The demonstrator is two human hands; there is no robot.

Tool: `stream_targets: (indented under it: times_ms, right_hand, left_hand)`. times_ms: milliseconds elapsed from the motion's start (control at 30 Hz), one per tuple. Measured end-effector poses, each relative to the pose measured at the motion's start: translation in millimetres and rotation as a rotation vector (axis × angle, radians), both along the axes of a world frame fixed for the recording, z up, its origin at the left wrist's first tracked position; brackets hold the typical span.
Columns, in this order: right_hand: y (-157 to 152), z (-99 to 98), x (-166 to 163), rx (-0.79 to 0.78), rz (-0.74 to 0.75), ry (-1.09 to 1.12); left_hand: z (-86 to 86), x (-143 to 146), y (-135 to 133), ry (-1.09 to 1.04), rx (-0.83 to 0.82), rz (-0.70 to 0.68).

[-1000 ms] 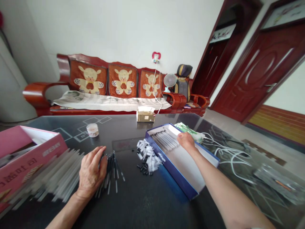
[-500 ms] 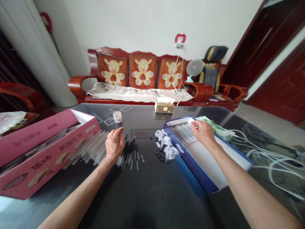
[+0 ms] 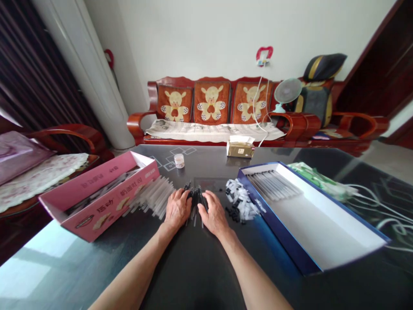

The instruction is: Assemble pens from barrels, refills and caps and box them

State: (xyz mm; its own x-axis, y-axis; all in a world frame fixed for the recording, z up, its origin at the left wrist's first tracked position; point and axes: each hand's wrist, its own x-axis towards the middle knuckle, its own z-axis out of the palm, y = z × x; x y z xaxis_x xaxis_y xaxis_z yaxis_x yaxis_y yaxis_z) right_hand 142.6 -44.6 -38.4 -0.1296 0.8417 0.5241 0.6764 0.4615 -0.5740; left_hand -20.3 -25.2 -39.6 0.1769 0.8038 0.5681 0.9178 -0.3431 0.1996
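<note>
My left hand (image 3: 178, 207) lies at the left side of a small pile of dark-tipped thin sticks like pen refills (image 3: 195, 217), its fingers stretched forward and touching them. On the pile's other side rests my right hand (image 3: 213, 214), fingers extended and apart, with thumb and fingertips against the sticks. Left of the pile lies a heap of frosted clear tubes (image 3: 153, 196), partly behind my left hand. Small white and black pieces (image 3: 242, 200) are heaped to the right. A blue-edged white box (image 3: 309, 224) beyond them has a row of filled tubes (image 3: 274, 184) at its far end.
A pink carton (image 3: 106, 196) with more sticks inside stands at left. Toward the back of the dark table (image 3: 190, 275) are a small round tub (image 3: 179, 161) and a tissue pack (image 3: 240, 147). A green-white package (image 3: 319, 181) and white cables (image 3: 380, 202) lie at right.
My right hand has left the box's far end and come to the stick pile. My left hand has lowered from a closed pose onto the pile. The view has turned left.
</note>
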Motion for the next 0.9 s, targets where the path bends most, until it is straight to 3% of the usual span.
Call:
stream_targets:
  times_ms: [233, 600, 900]
  right_hand:
    - [-3.8, 7.9, -1.6, -0.086, 0.011, -0.252]
    - [-1.8, 7.6, 1.0, -0.081, 0.029, -0.205]
    - [-3.1, 7.2, 0.6, -0.084, 0.037, -0.259]
  left_hand:
    - [-3.9, 8.3, 7.4, -0.095, -0.009, -0.077]
    - [-1.2, 20.4, 3.8, -0.312, -0.069, -0.135]
    - [-9.8, 25.3, 1.9, -0.325, -0.051, -0.143]
